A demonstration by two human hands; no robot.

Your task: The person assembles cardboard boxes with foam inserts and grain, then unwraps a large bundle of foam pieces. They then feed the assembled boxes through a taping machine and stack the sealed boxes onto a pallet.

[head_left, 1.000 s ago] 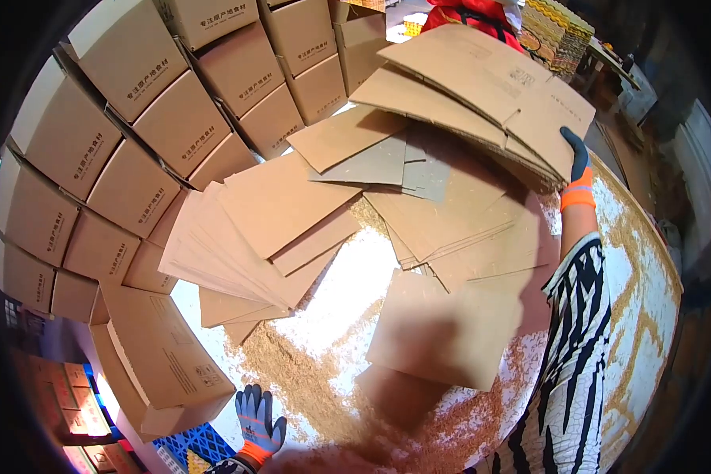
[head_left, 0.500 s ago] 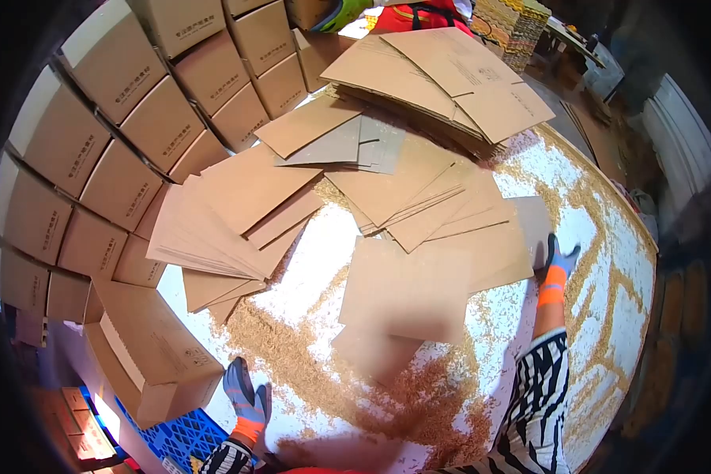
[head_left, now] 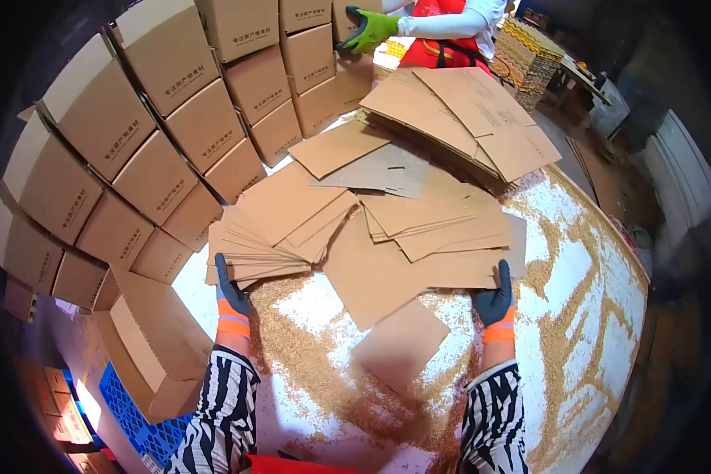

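My left hand (head_left: 231,289), in a dark grey glove with an orange cuff, is at the left edge of a fanned pile of cardboard sheets (head_left: 280,213), its fingers stretched and thumb apart. Opposite it, my right hand (head_left: 494,299), gloved alike, stands at the right end of a second fanned pile (head_left: 450,229), fingers pointing up along the sheet edges. Between the hands a large bare sheet (head_left: 379,272) slants toward me. A smaller cardboard piece (head_left: 403,344) lies nearer on the table (head_left: 308,316) among brown crumbs.
Stacked cartons (head_left: 166,178) with printed text wall off the left. An open carton (head_left: 154,340) stands by the near left, above a blue pallet (head_left: 138,411). A tall cardboard stack (head_left: 466,118) lies at the back; beyond it is another person's green-gloved hand (head_left: 371,30).
Both hands have moved forward to the sheets, the right also leftward. The left pile's sheets sit closer together. The view has shifted, showing more of the other person's arm.
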